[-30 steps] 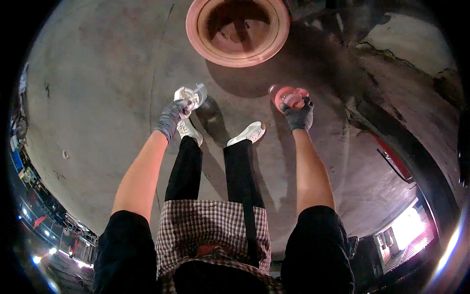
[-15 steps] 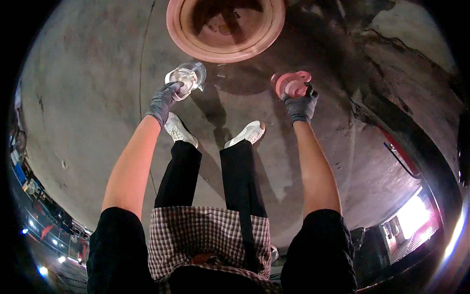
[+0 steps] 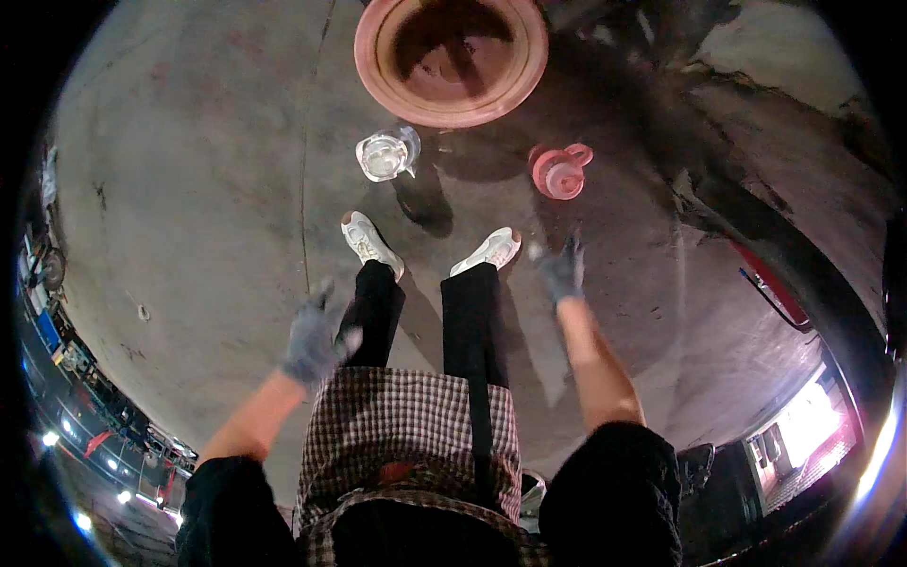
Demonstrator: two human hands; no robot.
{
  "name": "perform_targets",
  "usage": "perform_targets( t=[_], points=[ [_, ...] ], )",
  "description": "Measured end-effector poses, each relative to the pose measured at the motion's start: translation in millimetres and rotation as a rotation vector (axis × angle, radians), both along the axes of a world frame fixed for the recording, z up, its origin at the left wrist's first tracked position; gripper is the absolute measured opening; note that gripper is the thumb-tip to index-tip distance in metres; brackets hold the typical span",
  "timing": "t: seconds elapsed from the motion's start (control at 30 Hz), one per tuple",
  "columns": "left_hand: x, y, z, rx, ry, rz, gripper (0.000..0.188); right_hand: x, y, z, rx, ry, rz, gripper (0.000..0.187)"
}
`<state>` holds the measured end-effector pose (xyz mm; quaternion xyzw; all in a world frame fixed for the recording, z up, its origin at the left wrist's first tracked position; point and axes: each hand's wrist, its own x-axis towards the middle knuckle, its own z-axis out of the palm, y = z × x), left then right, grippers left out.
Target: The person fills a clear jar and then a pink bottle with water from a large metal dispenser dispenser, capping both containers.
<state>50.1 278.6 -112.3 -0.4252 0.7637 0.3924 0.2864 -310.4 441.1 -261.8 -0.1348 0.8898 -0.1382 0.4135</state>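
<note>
A clear plastic pitcher [image 3: 384,157] stands on the floor ahead of my left shoe, with nothing touching it. To its right stands a pink pitcher [image 3: 559,174] with a loop handle. Both are just short of a large pink basin [image 3: 452,118], which has a dark shadow inside. My left hand [image 3: 316,338], in a grey glove, is in the air beside my left leg, fingers spread and somewhat blurred. My right hand [image 3: 561,270], gloved alike, hovers below the pink pitcher and right of my right shoe, its fingers apart. Neither hand holds anything.
My white shoes [image 3: 371,245] are planted on the grey concrete floor [image 3: 208,208]. A thick dark curved edge [image 3: 789,250] runs down the right side, with a red strip [image 3: 767,283] beside it. A bright opening [image 3: 808,416] shows at lower right. Clutter lines the far left.
Both hands have let go of the pitchers, the left of the clear one and the right of the pink one, and have drawn back toward my body. The pitchers now stand by themselves.
</note>
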Motion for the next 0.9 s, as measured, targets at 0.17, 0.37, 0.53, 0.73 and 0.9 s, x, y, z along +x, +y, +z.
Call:
perform_targets(
  t=[0.17, 0.37, 0.53, 0.73, 0.9],
  points=[
    [56.5, 65.4, 153.8, 0.159, -0.069, -0.184, 0.059, 113.6, 166.5, 160.0, -0.178, -0.620, -0.041, 0.075],
    [96.6, 107.1, 197.1, 0.359, -0.192, -0.145, 0.038, 158.2, 199.6, 311.6, 0.082, -0.622, 0.913, 0.046],
    [100.3, 122.1, 182.1, 0.694, -0.239, -0.147, 0.032, 143.3, 163.3, 300.9, 0.656, -1.196, 0.584, 0.034],
    [119.7, 85.7, 243.8, 0.992, -0.110, 0.030, 0.039, 152.1, 227.0, 303.1, 0.385, -1.365, 0.798, 0.028],
    [166.1, 96.4, 208.5, 1.081, 0.100, 0.134, 0.040, 126.9, 175.9, 296.6, 0.462, -1.347, 0.940, 0.033]
  ],
)
